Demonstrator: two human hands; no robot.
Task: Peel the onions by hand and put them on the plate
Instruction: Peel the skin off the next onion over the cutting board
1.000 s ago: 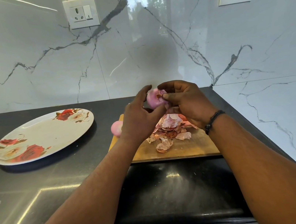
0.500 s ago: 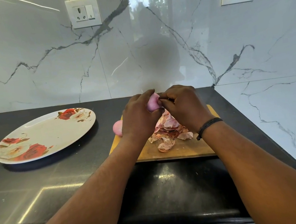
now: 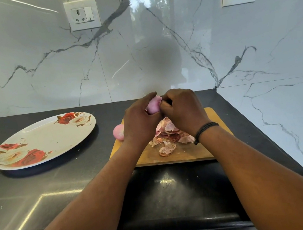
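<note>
Black stone countertop (image 3: 63, 187) fills the frame from 9 to 3 o'clock. Oval white plate with red rose print (image 3: 31, 132) at 9 o'clock, nothing on it, well apart from the work. Tan wooden cutting board (image 3: 191, 152) at centre, carrying a heap of papery pink-brown onion skins (image 3: 167, 138)

Left hand (image 3: 140, 124) curls round a small pink-purple onion (image 3: 154, 104), held above the board's far edge; right hand (image 3: 183, 110) has fingers bunched against the onion's right side, apparently pinching skin, though the contact is hidden

Second peeled pink onion (image 3: 119, 132) sits at the board's left edge, about 10 o'clock of the skins

Risks, as judged: slick bare flesh could squirt out of the left grip under a hard pull; edge onion may roll onto the counter if nudged by the left wrist; loose skins could ride along to the plate
</note>
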